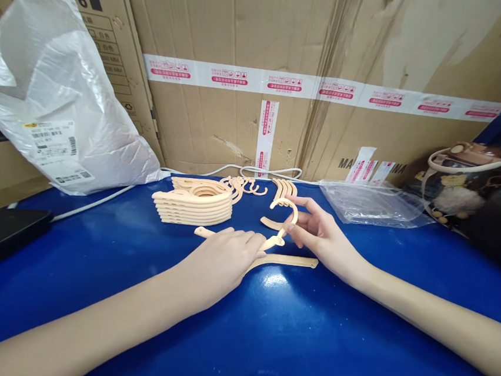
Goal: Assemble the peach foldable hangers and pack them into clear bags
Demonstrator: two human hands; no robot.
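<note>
My left hand (226, 259) is closed around the body of a cream plastic hanger. One hanger arm (290, 260) sticks out to the right below the fingers, and another end (204, 232) shows at the left. With thumb and fingers, my right hand (317, 233) grips the hanger's hook (294, 214), whose lower end meets the body. Whether the two are locked together I cannot tell. Behind my right fingers lies a loose curved piece (269, 222). A stack of cream hanger pieces (193, 211) is beyond my left hand, beside a pile of small hooks (244, 183).
More curved pieces (283, 188) lie behind the hook on the blue table (262, 343). A clear plastic bag (373, 204) and furry trinkets (457, 199) are at right. A white parcel bag (55, 104) and black device (1, 241) stand left; cardboard (230, 32) backs the table.
</note>
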